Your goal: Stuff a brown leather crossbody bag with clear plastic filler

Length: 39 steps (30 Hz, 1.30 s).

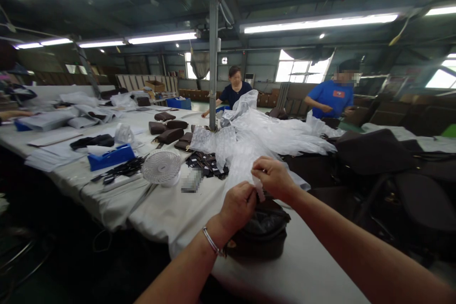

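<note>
Workshop table [160, 216] under tube lights [320, 23], left hand [238, 205] and right hand [273, 176] at lower centre, both closed, fingertips pinching a plastic strip [259, 190] between them, dark bag [260, 247] below at lower centre, plastic heap [276, 129] right of centre, fan [161, 167] at centre left.

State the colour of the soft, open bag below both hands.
Dark brown bag, clearest in head view.
</note>
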Tool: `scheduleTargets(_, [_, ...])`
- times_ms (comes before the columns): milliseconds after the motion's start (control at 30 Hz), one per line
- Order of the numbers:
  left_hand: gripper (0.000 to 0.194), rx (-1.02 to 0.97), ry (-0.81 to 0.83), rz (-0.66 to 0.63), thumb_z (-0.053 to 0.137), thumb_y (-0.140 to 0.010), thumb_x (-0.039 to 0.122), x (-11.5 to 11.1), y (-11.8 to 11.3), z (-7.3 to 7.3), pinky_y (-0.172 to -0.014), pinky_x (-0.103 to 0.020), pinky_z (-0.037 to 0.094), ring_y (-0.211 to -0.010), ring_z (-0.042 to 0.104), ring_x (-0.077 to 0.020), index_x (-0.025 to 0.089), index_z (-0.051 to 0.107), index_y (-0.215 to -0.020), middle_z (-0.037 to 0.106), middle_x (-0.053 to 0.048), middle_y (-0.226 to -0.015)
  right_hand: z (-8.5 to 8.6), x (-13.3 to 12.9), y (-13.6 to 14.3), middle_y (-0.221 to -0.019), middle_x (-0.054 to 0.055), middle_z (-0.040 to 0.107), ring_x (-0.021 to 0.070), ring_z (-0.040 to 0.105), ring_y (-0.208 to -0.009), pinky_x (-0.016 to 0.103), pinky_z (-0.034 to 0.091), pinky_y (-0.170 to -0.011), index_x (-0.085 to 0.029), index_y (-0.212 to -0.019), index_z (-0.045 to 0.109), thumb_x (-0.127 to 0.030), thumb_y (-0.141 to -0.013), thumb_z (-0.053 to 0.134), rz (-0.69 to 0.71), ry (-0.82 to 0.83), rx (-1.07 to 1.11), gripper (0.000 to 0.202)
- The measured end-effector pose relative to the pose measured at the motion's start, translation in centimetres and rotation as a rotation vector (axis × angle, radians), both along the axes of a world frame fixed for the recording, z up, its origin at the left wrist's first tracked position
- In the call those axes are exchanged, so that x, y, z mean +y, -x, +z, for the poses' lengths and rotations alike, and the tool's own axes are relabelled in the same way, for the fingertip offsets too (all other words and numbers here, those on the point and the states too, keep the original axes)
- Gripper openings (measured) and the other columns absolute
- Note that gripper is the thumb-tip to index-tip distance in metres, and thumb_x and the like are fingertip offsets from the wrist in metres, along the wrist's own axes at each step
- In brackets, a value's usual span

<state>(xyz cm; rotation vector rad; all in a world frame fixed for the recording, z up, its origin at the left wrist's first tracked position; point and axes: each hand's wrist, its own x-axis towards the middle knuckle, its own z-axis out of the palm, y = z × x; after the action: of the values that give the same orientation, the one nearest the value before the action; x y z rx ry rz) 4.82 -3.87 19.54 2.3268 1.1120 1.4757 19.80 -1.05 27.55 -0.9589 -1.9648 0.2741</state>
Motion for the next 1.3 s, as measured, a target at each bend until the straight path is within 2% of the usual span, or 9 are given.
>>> scheduleTargets(167, [0.025, -0.028, -0.025, -0.018, 0.042, -0.1, 0.024, -0.4, 0.6, 0.9, -0.072, -0.029, 0.044, -0.076, 0.058, -0.0172, 0.018, 0.06, -0.083, 0.062, -0.005, -0.08, 1.4, 1.2, 0.9, -0.066, 0.001, 0.066, 0.0162, 0.056, -0.066, 0.029, 0.04, -0.066, -0.019, -0.069, 0.066, -0.02, -0.081, 0.06, -0.154, 0.019, -0.049, 0.013])
scheduleTargets(300, [0.027, -0.16, -0.054, -0.049, 0.064, -0.09, 0.032, -0.8, 0.8, 1.4, -0.08, -0.031, 0.05, -0.09, 0.063, -0.02, 0.017, 0.059, -0.111, 0.066, -0.009, -0.101, 1.3, 1.2, 1.5, -0.068, 0.002, 0.066, 0.0159, 0.056, -0.066, 0.027, 0.039, -0.063, -0.019, -0.073, 0.066, -0.021, -0.084, 0.058, -0.139, 0.033, -0.106, 0.014])
scheduleTargets(467, [0.011, 0.039, -0.118, -0.104, 0.056, -0.092, 0.021, -0.6, 0.5, 1.5, -0.081, -0.033, 0.05, -0.088, 0.062, -0.0205, 0.017, 0.063, -0.1, 0.066, -0.008, -0.092, 1.8, 1.1, 1.5, -0.069, 0.004, 0.066, 0.0169, 0.055, -0.064, 0.028, 0.038, -0.063, -0.018, -0.077, 0.067, -0.022, -0.087, 0.057, -0.247, -0.053, -0.137, 0.015])
scheduleTargets(633, [0.016, -0.283, 0.174, -0.029, 0.064, -0.088, 0.028, 0.7, 0.4, 0.9, -0.074, -0.033, 0.056, -0.079, 0.066, -0.0185, 0.017, 0.063, -0.099, 0.066, -0.005, -0.088, 2.0, -0.1, 0.6, -0.073, 0.003, 0.066, 0.0162, 0.058, -0.069, 0.027, 0.039, -0.065, -0.019, -0.084, 0.065, -0.021, -0.089, 0.054, -0.216, -0.2, -0.064, 0.012])
scheduleTargets(733, [0.038, -0.659, 0.414, -0.058, 0.07, -0.082, 0.034, 1.2, 0.9, 0.6, -0.06, -0.029, 0.057, -0.071, 0.066, -0.0159, 0.016, 0.057, -0.112, 0.064, -0.004, -0.088, 0.6, -2.6, -0.6, -0.076, 0.003, 0.066, 0.0157, 0.059, -0.07, 0.027, 0.041, -0.068, -0.019, -0.087, 0.063, -0.026, -0.095, 0.051, -0.066, -0.267, -0.062, 0.017])
scheduleTargets(867, [0.052, -0.865, 0.543, -0.176, 0.076, -0.076, 0.032, 0.9, 1.6, 1.0, -0.059, -0.022, 0.054, -0.064, 0.063, -0.0112, 0.013, 0.055, -0.12, 0.062, 0.001, -0.077, -3.3, -6.1, -2.7, -0.096, 0.008, 0.071, 0.0214, 0.064, -0.086, 0.031, 0.045, -0.077, -0.018, -0.106, 0.066, -0.037, -0.089, 0.064, 0.153, -0.024, -0.438, 0.025])
scheduleTargets(1000, [0.044, -0.917, 0.673, -0.417, 0.077, -0.075, 0.028, 0.1, 1.2, 2.1, -0.057, -0.018, 0.048, -0.057, 0.056, -0.0074, 0.014, 0.056, -0.112, 0.058, 0.004, -0.068, -6.4, -7.9, -4.3, -0.106, 0.012, 0.071, 0.0282, 0.065, -0.094, 0.037, 0.046, -0.082, -0.017, -0.111, 0.066, -0.048, -0.075, 0.078, 0.054, 0.185, -0.665, 0.049])
scheduleTargets(1167, [0.035, -0.757, 0.926, -0.694, 0.077, -0.078, 0.038, -1.2, -0.8, 3.1, -0.052, -0.019, 0.043, -0.054, 0.048, -0.005, 0.017, 0.051, -0.088, 0.054, 0.004, -0.076, -7.3, -7.8, -5.0, -0.099, 0.01, 0.073, 0.0296, 0.065, -0.094, 0.041, 0.045, -0.088, -0.019, -0.098, 0.07, -0.052, -0.072, 0.077, 0.16, 0.136, -0.835, 0.043])
scheduleTargets(1300, [0.041, -0.352, 1.005, -0.711, 0.066, -0.084, 0.054, -1.4, -2.3, 2.4, -0.058, -0.023, 0.043, -0.058, 0.05, -0.0088, 0.016, 0.052, -0.079, 0.053, 0.003, -0.07, -8.5, -7.4, -4.9, -0.105, 0.016, 0.073, 0.0352, 0.063, -0.109, 0.045, 0.044, -0.099, -0.014, -0.105, 0.072, -0.037, -0.07, 0.078, 0.135, 0.082, -0.952, 0.042])
